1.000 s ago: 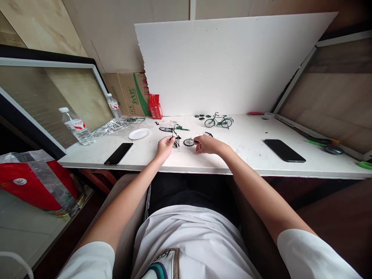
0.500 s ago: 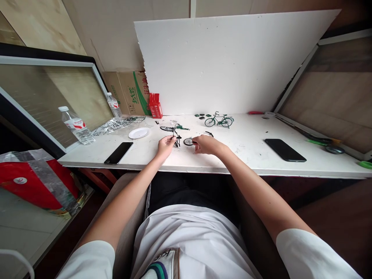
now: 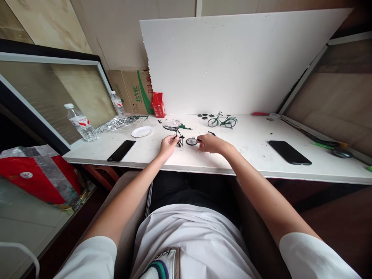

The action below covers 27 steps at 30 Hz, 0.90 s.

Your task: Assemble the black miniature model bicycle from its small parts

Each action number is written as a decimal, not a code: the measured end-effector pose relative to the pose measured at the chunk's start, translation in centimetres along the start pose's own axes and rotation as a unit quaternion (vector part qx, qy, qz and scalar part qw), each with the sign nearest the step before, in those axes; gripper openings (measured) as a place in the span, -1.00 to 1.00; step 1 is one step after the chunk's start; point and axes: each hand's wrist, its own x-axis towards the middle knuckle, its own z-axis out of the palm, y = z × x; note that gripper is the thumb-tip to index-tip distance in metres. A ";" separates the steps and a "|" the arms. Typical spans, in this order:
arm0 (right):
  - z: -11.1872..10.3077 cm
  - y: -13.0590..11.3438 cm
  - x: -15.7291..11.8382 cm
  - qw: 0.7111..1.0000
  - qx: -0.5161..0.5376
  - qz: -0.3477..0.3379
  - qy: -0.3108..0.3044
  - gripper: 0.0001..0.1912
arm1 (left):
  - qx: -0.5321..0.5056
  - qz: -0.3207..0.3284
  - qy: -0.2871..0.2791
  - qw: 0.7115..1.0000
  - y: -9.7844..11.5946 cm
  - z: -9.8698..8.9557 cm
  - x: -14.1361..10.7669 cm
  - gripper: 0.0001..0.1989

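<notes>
My left hand (image 3: 169, 146) is closed, with thumb and fingers pinching the dark frame of a partly built model bicycle (image 3: 179, 140). One spoked wheel (image 3: 170, 128) is on this model, at its far left end. Close by on the right, a loose spoked model wheel (image 3: 192, 142) lies nearly flat, low over the tabletop. The fingertips of my right hand (image 3: 209, 143) are pinched at this wheel's right edge; whether it is lifted is hard to see. Behind that hand a small black curved part (image 3: 211, 133) shows. A green part (image 3: 184, 126) is beyond the frame.
A finished-looking green model bicycle (image 3: 222, 121) stands at the back, beside small green pieces (image 3: 204, 116). Phones lie left (image 3: 121, 150) and right (image 3: 289, 152). A white plate (image 3: 142, 131), parts sprues (image 3: 124, 122), a bottle (image 3: 81, 123) and a red box (image 3: 158, 104) are on the left.
The whole view has shifted slightly. My right fingers have drawn a little to the right, and more of the loose wheel shows. My left hand keeps its hold on the bicycle frame.
</notes>
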 end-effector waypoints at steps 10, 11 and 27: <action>0.2 1.1 0.3 0.998 0.061 -0.018 -0.028 -0.75 | 0.001 0.001 -0.006 1.000 0.0 0.0 0.0 -0.53; 0.2 1.1 0.3 0.998 0.060 -0.016 -0.030 -0.75 | 0.002 0.002 -0.006 1.000 0.0 0.0 0.0 -0.53; 0.4 0.3 0.3 0.998 -0.003 -0.054 -0.009 -0.75 | 0.007 0.003 -0.005 1.000 0.3 0.0 -0.1 -0.54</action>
